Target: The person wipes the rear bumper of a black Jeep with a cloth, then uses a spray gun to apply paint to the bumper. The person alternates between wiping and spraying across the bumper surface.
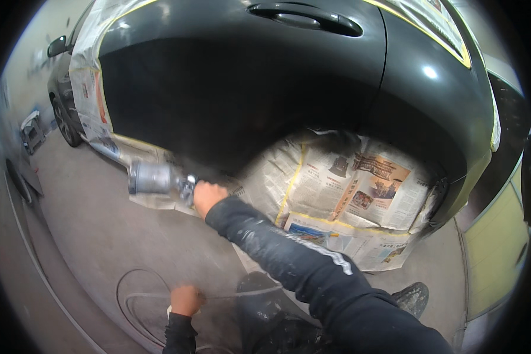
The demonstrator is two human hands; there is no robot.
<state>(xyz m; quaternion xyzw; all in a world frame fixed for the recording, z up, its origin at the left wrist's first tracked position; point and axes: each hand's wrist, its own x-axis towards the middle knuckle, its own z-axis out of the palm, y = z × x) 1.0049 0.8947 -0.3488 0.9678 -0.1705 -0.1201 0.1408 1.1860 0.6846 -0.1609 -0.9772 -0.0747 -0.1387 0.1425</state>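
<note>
My right hand (209, 198) is closed around a spray gun (187, 187), its cloudy paint cup (151, 178) pointing left. The gun is close to the lower edge of a dark car's side panel (218, 88), just ahead of the rear wheel arch. Low on the left, my left hand (186, 301) is closed on a thin grey hose (233, 294), which runs off to both sides of it. Taped newspaper (360, 183) covers the wheel, and more masking paper (88, 88) borders the panel. My right sleeve hides part of the lower paper.
Hose loops (130, 301) lie on the grey floor (100, 224) beside my left hand. My shoe (413, 299) is at the lower right. A yellowish panel (498, 242) stands by the right wall. The car's front wheel (66, 122) and a grey object (33, 133) are farther left.
</note>
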